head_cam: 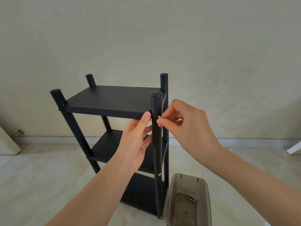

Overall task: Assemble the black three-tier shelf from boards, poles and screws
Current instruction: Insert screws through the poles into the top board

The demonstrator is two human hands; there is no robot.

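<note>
1. Head view, far left: a pale door edge (pixel 9 141) and a metal doorstop (pixel 19 132) by the skirting, well apart from the work.
2. The black shelf (pixel 112 101) stands upright on the tiled floor (pixel 40 176), all three boards between four poles; screw heads show on the front left pole (pixel 71 124).
3. The left hand (pixel 136 142) steadies the top board's corner, thumb on its edge, fingers relaxed behind the front right pole (pixel 156 144).
4. The right hand (pixel 184 126) pinches a silver screw (pixel 159 117) at the pole's side hole. To do this well, I judge: keep the screw square to the pole, hold board and hole aligned, start threads gently by fingertip.
5. Lower right, a smoky plastic tray (pixel 189 201) holds leftover hardware (pixel 192 197), just beside the pole's foot; it could be knocked.
</note>
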